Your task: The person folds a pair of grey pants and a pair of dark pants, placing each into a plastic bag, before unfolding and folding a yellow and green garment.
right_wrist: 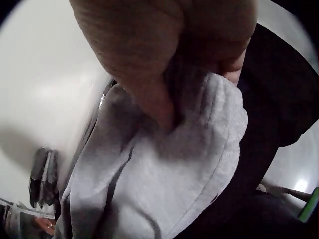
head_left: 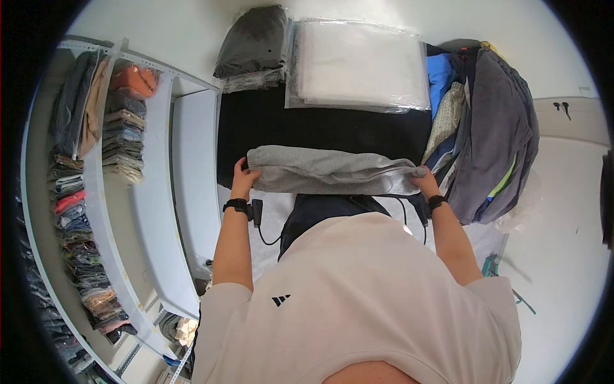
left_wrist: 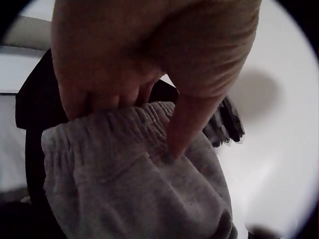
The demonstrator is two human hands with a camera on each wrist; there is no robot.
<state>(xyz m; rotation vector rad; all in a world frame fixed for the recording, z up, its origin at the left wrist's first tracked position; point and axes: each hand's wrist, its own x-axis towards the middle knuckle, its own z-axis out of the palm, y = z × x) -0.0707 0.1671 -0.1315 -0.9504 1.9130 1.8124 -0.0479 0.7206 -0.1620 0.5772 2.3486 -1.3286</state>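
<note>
Grey sweatpants (head_left: 332, 171) stretch sideways as a long, folded strip between the two hands, along the near edge of a black work surface (head_left: 320, 131). At their left end my left hand (head_left: 245, 179) pinches a gathered elastic band (left_wrist: 114, 127), thumb on top and the other fingers behind it. My right hand (head_left: 425, 182) grips the opposite end, where the thumb presses into the soft fabric and the other fingertips are mostly hidden. Creases run along the middle of the cloth.
Behind lie a stack of clear plastic bags (head_left: 361, 64) and a bagged dark garment (head_left: 252, 45). A heap of clothes (head_left: 492, 134) hangs over the right side. Shelving (head_left: 150, 192) with several packed garments stands at the left.
</note>
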